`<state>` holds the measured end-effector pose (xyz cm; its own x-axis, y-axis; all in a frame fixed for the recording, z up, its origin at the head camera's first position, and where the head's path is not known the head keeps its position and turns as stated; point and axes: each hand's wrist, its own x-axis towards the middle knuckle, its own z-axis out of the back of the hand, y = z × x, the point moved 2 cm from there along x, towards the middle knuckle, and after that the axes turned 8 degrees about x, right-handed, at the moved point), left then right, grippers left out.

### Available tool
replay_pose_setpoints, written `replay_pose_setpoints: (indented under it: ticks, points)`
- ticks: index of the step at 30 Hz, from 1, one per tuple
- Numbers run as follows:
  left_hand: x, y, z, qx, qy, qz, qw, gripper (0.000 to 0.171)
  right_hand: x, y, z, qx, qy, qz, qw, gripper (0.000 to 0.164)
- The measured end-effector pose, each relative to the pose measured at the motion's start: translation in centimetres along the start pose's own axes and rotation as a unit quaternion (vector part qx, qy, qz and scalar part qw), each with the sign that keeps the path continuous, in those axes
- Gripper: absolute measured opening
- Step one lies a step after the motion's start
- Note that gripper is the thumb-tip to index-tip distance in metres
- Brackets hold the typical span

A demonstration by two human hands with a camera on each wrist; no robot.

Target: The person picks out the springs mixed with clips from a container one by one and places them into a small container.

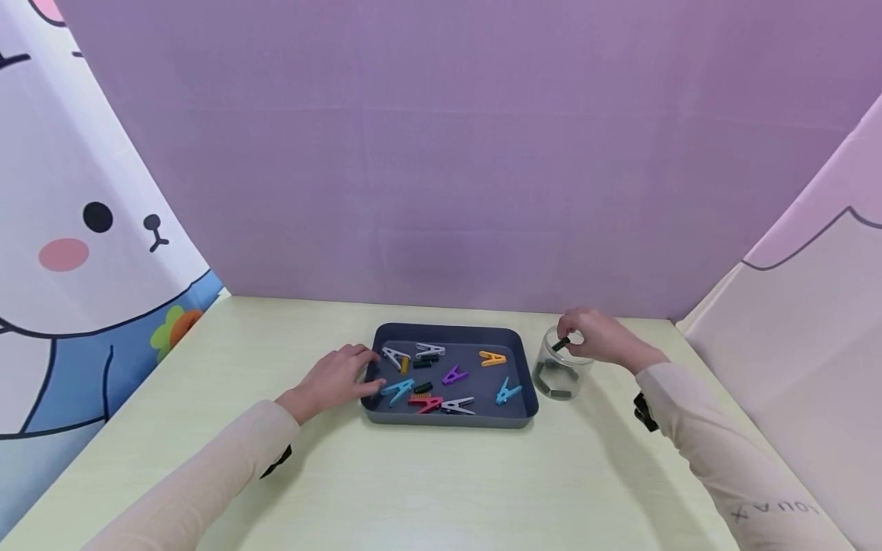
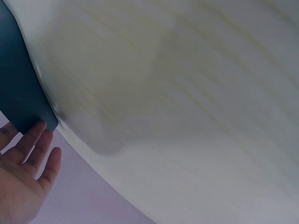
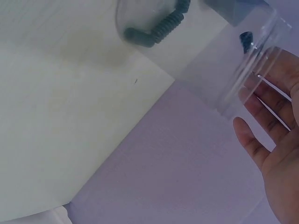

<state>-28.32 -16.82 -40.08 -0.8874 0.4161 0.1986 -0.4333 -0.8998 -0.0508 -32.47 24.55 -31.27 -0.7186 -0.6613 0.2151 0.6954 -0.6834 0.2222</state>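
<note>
My left hand [image 1: 338, 376] holds the left edge of a dark grey tray [image 1: 441, 419], its thumb over the rim. In the left wrist view, fingertips [image 2: 39, 126] lie against the tray's outer wall. My right hand [image 1: 601, 337] pinches a small dark ribbed rod [image 1: 561, 344], tilted at the mouth of a clear jar [image 1: 586, 375]. Several similar rods [image 3: 168, 27] lie inside the jar along its bottom. The tray bears plastic clothespins, among them a purple one [image 1: 454, 375], a yellow one [image 1: 492, 358] and a red one [image 1: 427, 403], plus dark ribbed rods [image 1: 423, 388].
The jar stands just right of the tray on a pale wooden table [image 1: 441, 490]. A purple cloth [image 1: 441, 168] rises behind the table's back edge. Printed cartoon cloths flank both sides, including one at left [image 1: 89, 306].
</note>
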Motion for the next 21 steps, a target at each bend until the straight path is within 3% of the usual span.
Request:
replay_pose_setpoints:
  ticks: [21]
  points:
    - [0.13, 0.06, -0.23, 0.003, 0.0, 0.004, 1.0, 0.046, -0.2, -0.18, -1.0, -0.029, 0.011, -0.007, 0.999, 0.015]
